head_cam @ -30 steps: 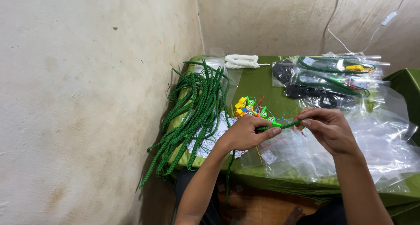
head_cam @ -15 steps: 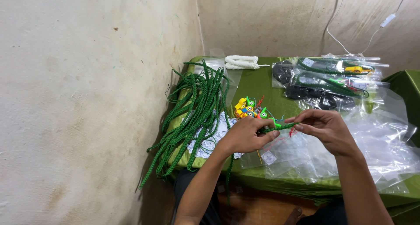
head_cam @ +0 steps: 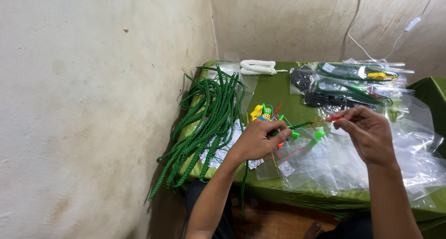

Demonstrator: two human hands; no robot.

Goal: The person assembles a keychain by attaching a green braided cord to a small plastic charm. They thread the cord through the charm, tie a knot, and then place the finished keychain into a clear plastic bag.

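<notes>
A bundle of green braided cords (head_cam: 204, 123) hangs over the left edge of a table covered in green cloth (head_cam: 274, 88), beside a stained plaster wall (head_cam: 93, 104). A coiled white cord (head_cam: 258, 67) lies near the back, with filled clear packets (head_cam: 357, 78) to its right. Empty clear plastic bags (head_cam: 348, 164) spread across the front, and small colourful whistles (head_cam: 262, 112) sit mid-table.

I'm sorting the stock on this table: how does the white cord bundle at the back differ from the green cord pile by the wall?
The white cord bundle is small and neatly folded; the green cord pile is far bigger and loose. The white bundle lies wholly on the green table; the green cords spill over its left edge and hang down. Both look like braided cords, and neither hand touches them.
</notes>
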